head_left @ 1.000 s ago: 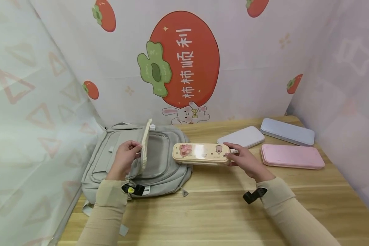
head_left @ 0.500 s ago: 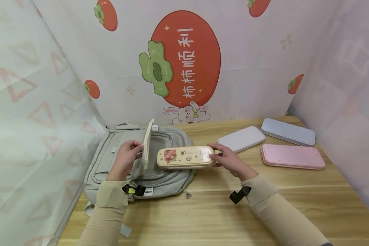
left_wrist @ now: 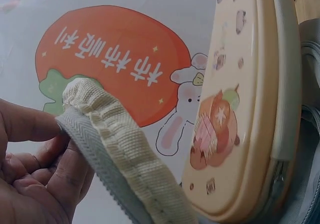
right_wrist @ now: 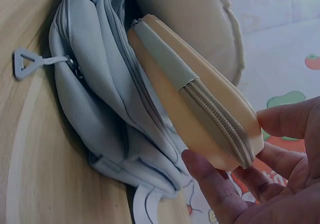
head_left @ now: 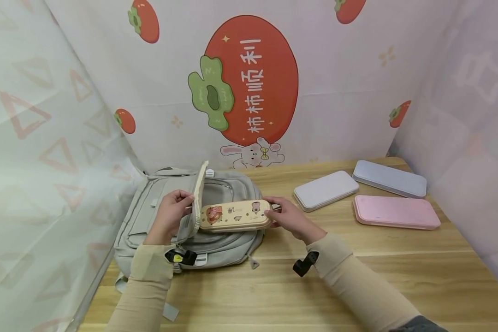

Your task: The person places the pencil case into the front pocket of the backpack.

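A grey backpack (head_left: 149, 198) lies on the wooden table with its front pocket unzipped. My left hand (head_left: 171, 216) pinches the edge of the pocket flap (left_wrist: 117, 134) and holds it raised; the flap shows a cream binding beside its zipper teeth. In my right hand (head_left: 292, 218) is a cream zippered pencil case (head_left: 236, 216) with cartoon animal pictures, gripped by its right end between thumb and fingers. Its far end reaches in beside the raised flap, over the pocket opening. The right wrist view shows the case's zipper (right_wrist: 220, 119) side tilted above the pocket.
To the right lie a white case (head_left: 326, 190), a blue-grey case (head_left: 390, 178) and a pink case (head_left: 396, 211). A small white tag (head_left: 170, 312) rests near the table's front. Patterned curtains (head_left: 340, 92) stand behind and at both sides.
My right hand has carried the cream pencil case leftward, from beside the backpack to over its pocket, up to the flap. My left hand keeps holding the flap raised.
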Demonstrator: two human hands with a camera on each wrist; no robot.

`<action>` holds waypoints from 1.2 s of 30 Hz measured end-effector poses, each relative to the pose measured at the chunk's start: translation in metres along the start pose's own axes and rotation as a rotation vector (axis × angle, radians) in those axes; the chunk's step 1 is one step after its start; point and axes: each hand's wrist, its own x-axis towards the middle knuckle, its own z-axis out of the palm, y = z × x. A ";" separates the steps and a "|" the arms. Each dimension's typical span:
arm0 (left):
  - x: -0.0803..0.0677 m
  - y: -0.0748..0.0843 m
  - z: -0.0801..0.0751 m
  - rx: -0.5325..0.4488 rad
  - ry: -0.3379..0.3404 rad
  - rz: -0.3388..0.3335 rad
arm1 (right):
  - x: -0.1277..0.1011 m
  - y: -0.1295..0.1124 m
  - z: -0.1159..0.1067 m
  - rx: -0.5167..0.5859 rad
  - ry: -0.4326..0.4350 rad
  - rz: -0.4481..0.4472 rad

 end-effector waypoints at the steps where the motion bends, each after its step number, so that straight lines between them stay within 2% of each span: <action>1: 0.000 0.000 -0.001 -0.006 -0.006 0.001 | 0.001 0.000 0.002 0.004 0.000 0.005; 12: 0.002 0.003 -0.018 -0.154 -0.078 0.014 | 0.010 0.001 0.016 0.044 0.014 0.043; 18: 0.000 0.002 -0.017 -0.164 -0.095 0.005 | 0.015 0.000 0.028 0.022 0.004 0.070; 24: 0.002 0.004 -0.013 -0.183 -0.076 0.006 | 0.022 -0.007 0.037 0.026 -0.010 0.068; 29: 0.002 0.004 -0.011 -0.163 -0.071 0.009 | 0.024 -0.011 0.045 0.044 -0.015 0.080; 36: 0.001 0.001 -0.010 -0.153 -0.075 0.011 | 0.027 -0.011 0.056 -0.019 0.002 0.087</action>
